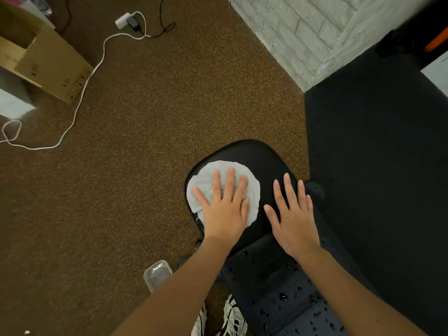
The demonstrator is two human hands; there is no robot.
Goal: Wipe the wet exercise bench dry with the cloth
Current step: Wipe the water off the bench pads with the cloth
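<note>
A black padded exercise bench runs from the middle of the view toward the bottom right. Water drops bead on its nearer pad. A crumpled white cloth lies on the left part of the far seat pad. My left hand presses flat on the cloth with straight, spread fingers. My right hand rests flat on the bare pad just right of the cloth, fingers straight.
Brown speckled floor surrounds the bench. A clear plastic bottle stands by my shoes at the lower middle. A cardboard box and a white cable lie at the upper left. A white brick wall and black mat are to the right.
</note>
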